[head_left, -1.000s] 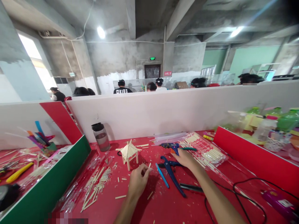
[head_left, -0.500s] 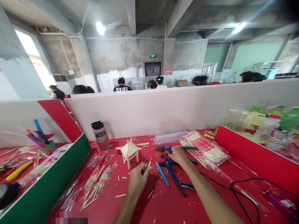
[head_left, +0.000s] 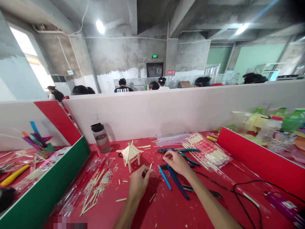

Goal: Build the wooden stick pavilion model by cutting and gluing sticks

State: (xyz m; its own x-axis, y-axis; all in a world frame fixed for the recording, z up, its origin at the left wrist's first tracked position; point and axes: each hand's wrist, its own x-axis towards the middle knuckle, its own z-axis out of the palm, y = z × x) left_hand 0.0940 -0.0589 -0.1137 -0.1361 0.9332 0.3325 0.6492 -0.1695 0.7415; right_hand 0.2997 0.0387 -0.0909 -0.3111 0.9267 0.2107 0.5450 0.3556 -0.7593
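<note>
My left hand (head_left: 138, 182) is closed in a pinch round a short wooden stick (head_left: 150, 166), which points up from the fingertips. Just beyond it stands a small pavilion model (head_left: 130, 153) of pale sticks, with a peaked roof on posts. My right hand (head_left: 176, 161) hovers over the tools, thumb and forefinger curled together; whatever they hold, if anything, is too small to make out. Beneath that hand lies a dark blue cutter (head_left: 177, 183), partly covered. Pliers with green handles (head_left: 192, 150) rest behind it, and a blue strip (head_left: 164, 177) lies between my hands.
Cut sticks (head_left: 94, 194) and plastic wrap litter the left side. A water bottle (head_left: 101, 138) stands at the back. Bagged sticks (head_left: 209, 151) lie right, near a black cable (head_left: 234, 187) and a purple tool (head_left: 283, 203). Green (head_left: 47, 187) and red (head_left: 257, 162) dividers flank the table.
My right hand has drawn back from the blue and orange tool by the pliers, its fingers now pinched over the blue cutter. My left hand keeps its stick, almost unmoved.
</note>
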